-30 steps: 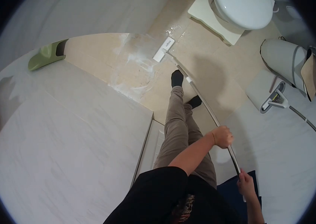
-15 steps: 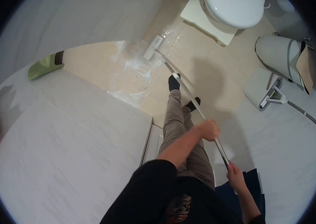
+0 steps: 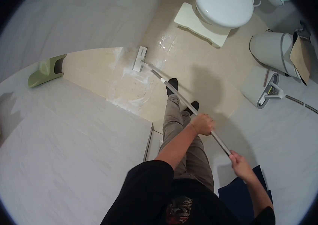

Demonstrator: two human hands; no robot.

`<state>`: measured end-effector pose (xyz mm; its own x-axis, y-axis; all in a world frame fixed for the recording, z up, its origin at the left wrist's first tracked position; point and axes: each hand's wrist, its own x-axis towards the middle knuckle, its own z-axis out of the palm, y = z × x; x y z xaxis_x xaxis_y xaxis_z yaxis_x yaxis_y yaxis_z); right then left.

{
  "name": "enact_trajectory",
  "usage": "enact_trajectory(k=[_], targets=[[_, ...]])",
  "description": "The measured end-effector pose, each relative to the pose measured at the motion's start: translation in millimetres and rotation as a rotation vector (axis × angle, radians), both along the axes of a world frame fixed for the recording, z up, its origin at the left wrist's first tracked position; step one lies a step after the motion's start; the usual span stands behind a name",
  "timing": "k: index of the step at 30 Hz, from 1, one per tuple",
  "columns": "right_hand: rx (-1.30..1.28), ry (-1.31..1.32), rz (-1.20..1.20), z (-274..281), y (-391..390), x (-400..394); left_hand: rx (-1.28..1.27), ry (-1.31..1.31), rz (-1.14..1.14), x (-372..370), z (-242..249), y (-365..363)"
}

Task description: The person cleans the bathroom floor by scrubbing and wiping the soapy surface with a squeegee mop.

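Observation:
A long metal pole (image 3: pixel 183 98) slants across the view, with a flat white scrubbing head (image 3: pixel 140 59) at its far end on the beige floor (image 3: pixel 219 67). My left hand (image 3: pixel 202 124) is wrapped round the middle of the pole. Farther down, my right hand (image 3: pixel 240 164) grips the pole near its lower end. White suds (image 3: pixel 136 95) spread over the floor around and below the head, and wet spots glisten to its right.
A toilet (image 3: pixel 224 13) with a cream footstool (image 3: pixel 204 32) stands at the top. To the right are a grey bin (image 3: pixel 269 50) and a second mop (image 3: pixel 272 93) in a bucket. A green scoop-shaped object (image 3: pixel 44 73) lies at left; dark blue cloth (image 3: pixel 237 197) is below.
The scrubbing head has moved left and slightly down over the floor, and it now points more upright. My hands have shifted with the pole, still closed round it. The view has shifted slightly.

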<state>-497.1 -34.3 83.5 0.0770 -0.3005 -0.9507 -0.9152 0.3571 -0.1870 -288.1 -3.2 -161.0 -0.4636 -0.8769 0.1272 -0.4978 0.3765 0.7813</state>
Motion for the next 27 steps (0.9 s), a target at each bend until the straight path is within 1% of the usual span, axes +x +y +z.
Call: enact_trajectory(k=[2, 4, 5, 7, 8, 10, 13, 14, 16, 17, 19, 20, 22, 23, 24, 26, 27], targets=[[0.042, 0.003, -0.092, -6.0, 42.9, -19.8, -0.007, -0.007, -0.059, 3.5, 4.1, 20.4], [0.208, 0.137, -0.276, 27.6, 72.1, -28.4, 0.085, 0.058, -0.125, -34.2, 10.2, 59.0], [0.219, 0.132, -0.275, 35.8, 74.0, -30.0, 0.095, 0.053, -0.125, -43.8, 16.0, 65.1], [0.184, 0.114, -0.323, 53.1, 78.5, -30.3, 0.111, 0.138, -0.109, -57.3, 32.2, 74.1], [0.188, 0.126, -0.328, 44.6, 78.0, -27.7, 0.117, 0.15, -0.113, -50.9, 22.7, 71.6], [0.158, 0.09, -0.225, 10.5, 50.5, -5.6, 0.117, 0.074, -0.176, -16.3, -5.8, 45.4], [0.162, 0.029, -0.225, -6.5, 28.2, 10.7, 0.069, 0.001, -0.079, 10.4, -10.2, 24.6], [0.162, 0.03, -0.23, 0.7, 29.8, 7.4, 0.069, 0.002, -0.084, 3.4, -5.4, 26.0], [0.211, 0.13, -0.302, 32.2, 39.1, -13.2, 0.045, 0.055, -0.103, -36.7, 8.2, 44.2], [0.206, 0.13, -0.3, 39.5, 40.7, -23.4, 0.04, 0.055, -0.101, -48.2, 15.8, 44.3], [0.175, 0.113, -0.278, 53.4, 35.9, -30.6, 0.132, 0.125, -0.08, -61.5, 33.5, 41.0], [0.164, 0.107, -0.269, 44.0, 29.3, -29.9, 0.12, 0.121, -0.072, -53.3, 25.9, 32.6], [0.169, 0.084, -0.187, 20.6, 1.1, -0.9, 0.113, 0.014, -0.129, -23.6, 4.4, 13.0], [0.144, 0.101, -0.185, 3.2, 3.7, 4.4, 0.101, 0.016, -0.121, -9.7, -2.1, 5.8], [0.145, 0.105, -0.184, 0.9, 8.2, 1.5, 0.097, 0.016, -0.099, 3.4, -7.7, 9.0], [0.15, -0.007, -0.167, -0.6, 19.8, -2.4, 0.101, 0.005, -0.081, 3.9, -4.9, 12.1], [0.196, 0.099, -0.217, 16.4, 15.3, -4.3, 0.084, 0.047, -0.085, -19.6, 3.6, 19.8]])
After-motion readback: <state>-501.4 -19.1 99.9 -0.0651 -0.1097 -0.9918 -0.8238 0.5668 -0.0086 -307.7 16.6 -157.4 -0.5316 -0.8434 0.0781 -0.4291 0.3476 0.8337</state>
